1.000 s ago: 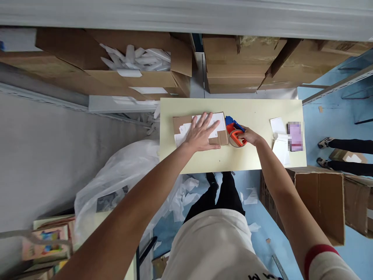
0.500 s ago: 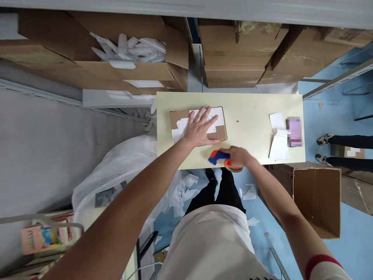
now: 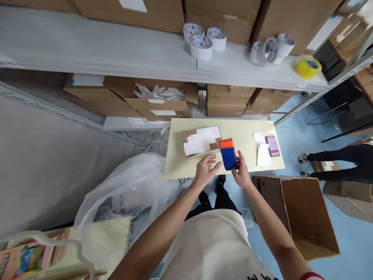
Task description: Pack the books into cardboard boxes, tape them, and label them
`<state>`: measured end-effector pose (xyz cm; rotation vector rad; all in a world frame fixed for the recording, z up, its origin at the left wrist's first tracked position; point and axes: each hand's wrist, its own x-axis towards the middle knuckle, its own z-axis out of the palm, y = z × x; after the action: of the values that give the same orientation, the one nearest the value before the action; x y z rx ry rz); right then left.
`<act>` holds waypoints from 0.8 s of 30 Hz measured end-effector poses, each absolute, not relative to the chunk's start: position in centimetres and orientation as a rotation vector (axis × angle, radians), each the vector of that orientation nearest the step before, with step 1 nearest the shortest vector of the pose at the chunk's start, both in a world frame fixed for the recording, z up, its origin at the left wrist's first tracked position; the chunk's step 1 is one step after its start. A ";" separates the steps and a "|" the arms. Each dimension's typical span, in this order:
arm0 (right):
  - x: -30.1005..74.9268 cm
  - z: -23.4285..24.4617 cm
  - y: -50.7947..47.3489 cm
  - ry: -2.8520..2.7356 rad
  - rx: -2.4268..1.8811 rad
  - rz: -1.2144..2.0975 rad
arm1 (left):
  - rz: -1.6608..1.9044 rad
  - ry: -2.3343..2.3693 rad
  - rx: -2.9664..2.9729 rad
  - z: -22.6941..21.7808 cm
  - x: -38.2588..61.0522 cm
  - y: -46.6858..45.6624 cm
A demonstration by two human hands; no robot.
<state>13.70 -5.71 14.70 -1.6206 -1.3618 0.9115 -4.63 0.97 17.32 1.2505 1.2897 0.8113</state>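
The left hand (image 3: 206,170) no longer lies on the box (image 3: 201,142), leaving it unpinned on the table (image 3: 247,132); attention appears to pass to the dispenser (image 3: 229,155). The left hand, half open and empty, hovers just on the wearer's side of the box. The right hand (image 3: 241,175), closed around the dispenser's right side, holds it by the box's near right corner; contact with the box cannot be told.

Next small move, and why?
Probably bring the left hand in to steady the tape dispenser: only the right hand appears to grip it, and the left hand is open close beside it, apparently holding nothing.
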 end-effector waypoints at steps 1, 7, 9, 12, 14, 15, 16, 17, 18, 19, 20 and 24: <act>12.5 15.2 -6.0 -1.388 -1.604 0.783 | 0.829 1.242 1.133 17.8 -4.2 -0.1; 8.4 17.9 -7.1 -1.639 -1.458 0.030 | 0.933 1.105 0.782 21.1 -3.1 -1.2; 8.7 18.8 -7.1 -1.778 -1.353 -0.072 | 0.953 1.108 0.722 22.0 -3.1 -0.7; 10.1 20.6 -7.0 -1.914 -1.244 -0.176 | 1.006 1.067 0.713 23.1 -3.2 0.5; 11.5 21.9 -6.6 -1.886 -1.301 -0.218 | 1.031 1.043 0.733 23.9 -3.2 1.9; 12.2 22.5 -6.2 -1.848 -1.351 -0.217 | 1.038 1.032 0.746 24.4 -3.1 2.7; 12.9 23.0 -5.5 -1.814 -1.393 -0.198 | 1.045 1.024 0.763 25.0 -3.0 3.7; 13.7 23.4 -4.7 -1.792 -1.413 -0.166 | 1.052 1.021 0.785 25.6 -2.8 4.8; 14.4 23.9 -3.5 -1.783 -1.409 -0.133 | 1.062 1.020 0.813 26.3 -2.5 6.0; 15.0 24.3 -2.2 -1.776 -1.386 -0.108 | 1.074 1.022 0.850 27.0 -2.1 7.3; 15.6 24.7 -0.6 -1.763 -1.357 -0.094 | 1.090 1.023 0.896 27.7 -1.6 8.7; 18.2 26.8 7.1 -1.632 -1.291 -0.090 | 1.209 0.972 1.121 30.8 1.3 15.0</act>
<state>18.16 7.11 26.84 -1.2908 -1.6323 -0.0905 1.30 15.00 30.82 1.1211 0.9722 1.2088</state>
